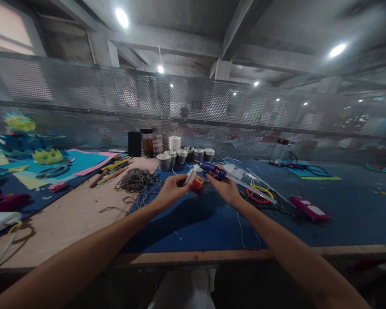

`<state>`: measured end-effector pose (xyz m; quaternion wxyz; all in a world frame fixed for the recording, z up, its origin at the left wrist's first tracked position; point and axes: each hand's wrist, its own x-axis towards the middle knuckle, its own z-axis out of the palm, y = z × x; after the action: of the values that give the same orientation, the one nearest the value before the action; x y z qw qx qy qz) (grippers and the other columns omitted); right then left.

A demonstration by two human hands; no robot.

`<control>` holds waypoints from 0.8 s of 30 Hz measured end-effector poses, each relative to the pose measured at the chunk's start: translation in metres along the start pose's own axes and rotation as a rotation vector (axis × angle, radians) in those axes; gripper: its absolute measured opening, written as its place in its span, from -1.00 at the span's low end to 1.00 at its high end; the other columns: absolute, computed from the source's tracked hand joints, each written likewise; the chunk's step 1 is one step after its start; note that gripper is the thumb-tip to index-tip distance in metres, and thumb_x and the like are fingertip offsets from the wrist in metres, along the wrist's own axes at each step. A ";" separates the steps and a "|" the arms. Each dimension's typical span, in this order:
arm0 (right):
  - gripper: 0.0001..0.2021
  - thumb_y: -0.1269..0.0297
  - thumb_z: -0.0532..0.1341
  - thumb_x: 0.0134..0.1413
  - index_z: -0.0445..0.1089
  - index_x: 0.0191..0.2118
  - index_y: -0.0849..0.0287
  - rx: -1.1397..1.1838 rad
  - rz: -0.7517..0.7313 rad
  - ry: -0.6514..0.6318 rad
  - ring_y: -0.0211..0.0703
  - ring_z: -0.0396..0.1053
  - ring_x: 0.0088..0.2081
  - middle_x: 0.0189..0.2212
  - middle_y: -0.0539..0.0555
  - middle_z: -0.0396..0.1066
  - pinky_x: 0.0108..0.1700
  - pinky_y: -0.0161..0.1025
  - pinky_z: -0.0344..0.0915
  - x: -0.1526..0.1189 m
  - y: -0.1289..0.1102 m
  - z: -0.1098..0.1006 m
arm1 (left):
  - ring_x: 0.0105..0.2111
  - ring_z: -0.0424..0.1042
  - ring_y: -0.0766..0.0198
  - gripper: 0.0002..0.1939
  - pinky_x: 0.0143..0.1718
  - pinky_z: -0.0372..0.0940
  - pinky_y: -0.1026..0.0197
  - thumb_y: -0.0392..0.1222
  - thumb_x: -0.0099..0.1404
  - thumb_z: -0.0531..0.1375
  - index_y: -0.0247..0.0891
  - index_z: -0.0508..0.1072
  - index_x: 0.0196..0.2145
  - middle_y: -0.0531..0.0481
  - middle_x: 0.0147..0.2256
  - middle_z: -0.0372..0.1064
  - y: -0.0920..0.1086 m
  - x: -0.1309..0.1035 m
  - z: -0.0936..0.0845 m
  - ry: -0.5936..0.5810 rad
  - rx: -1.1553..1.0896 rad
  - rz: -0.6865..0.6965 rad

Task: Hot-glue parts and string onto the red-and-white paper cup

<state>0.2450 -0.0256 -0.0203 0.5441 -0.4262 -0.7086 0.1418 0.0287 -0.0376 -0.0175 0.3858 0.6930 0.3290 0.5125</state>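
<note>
My left hand [174, 189] is closed around a small paper cup [197, 183] with a red and yellow patch on its side, tilted over the blue mat. In my right hand [224, 189] is a blue hot glue gun [212, 168], its nozzle pointing left above the cup. A long clear glue stick [254, 188] sticks out of the gun's back end. Just beyond my hands stand several small cups [164, 162] wrapped in grey string. A tangled heap of grey string [137, 180] lies left of my left hand.
Yellow-handled tools [111, 169], scissors [55, 168] and coloured paper [86, 161] lie to the left. Red and yellow rings [260, 195] and a purple box [309, 209] are on the right. A perforated metal screen [193, 111] stands behind the table.
</note>
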 end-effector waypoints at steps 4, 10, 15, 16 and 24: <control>-0.90 0.20 0.22 0.17 0.36 -0.25 0.08 -0.034 -0.004 -0.007 -0.17 0.32 -0.40 -0.46 -0.07 0.38 -0.28 -0.23 0.26 -0.001 -0.005 -0.002 | -0.44 0.44 0.13 -0.80 -0.44 0.29 0.23 -0.13 0.07 0.35 -0.30 0.63 -0.37 -0.04 -0.48 0.51 0.001 0.000 -0.001 -0.007 0.001 -0.016; -0.89 0.19 0.22 0.18 0.36 -0.25 0.09 -0.035 0.001 -0.003 -0.16 0.34 -0.39 -0.45 -0.07 0.38 -0.27 -0.23 0.26 -0.001 -0.006 -0.003 | -0.46 0.42 0.20 -0.80 -0.44 0.25 0.25 -0.11 0.14 0.33 -0.31 0.61 -0.35 -0.04 -0.45 0.51 -0.001 0.000 -0.002 -0.032 0.006 0.003; -0.88 0.18 0.23 0.18 0.37 -0.24 0.09 -0.014 -0.018 0.000 -0.14 0.38 -0.36 -0.43 -0.06 0.42 -0.22 -0.21 0.29 -0.001 -0.001 -0.001 | -0.45 0.41 0.20 -0.75 -0.44 0.25 0.25 -0.07 0.17 0.32 -0.33 0.62 -0.31 -0.04 -0.43 0.52 0.000 0.000 -0.003 -0.030 0.011 0.003; -0.87 0.17 0.23 0.18 0.37 -0.23 0.09 0.007 -0.023 -0.001 -0.14 0.39 -0.35 -0.43 -0.06 0.43 -0.21 -0.21 0.30 -0.001 0.000 -0.001 | -0.45 0.41 0.20 -0.73 -0.43 0.25 0.25 -0.04 0.19 0.32 -0.34 0.62 -0.31 -0.04 -0.43 0.51 -0.001 0.000 -0.003 -0.021 0.020 0.001; -0.79 0.08 0.28 0.17 0.40 -0.23 0.11 0.029 0.000 0.010 -0.12 0.43 -0.42 -0.43 -0.01 0.49 -0.27 -0.17 0.36 -0.001 -0.001 0.004 | -0.29 0.51 0.14 -0.64 -0.23 0.36 0.20 0.03 0.24 0.32 -0.33 0.59 -0.17 -0.08 -0.27 0.57 -0.008 0.003 -0.006 0.022 -0.088 -0.021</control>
<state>0.2407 -0.0260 -0.0214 0.5537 -0.4189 -0.7038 0.1503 0.0236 -0.0299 -0.0218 0.4176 0.6664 0.3176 0.5297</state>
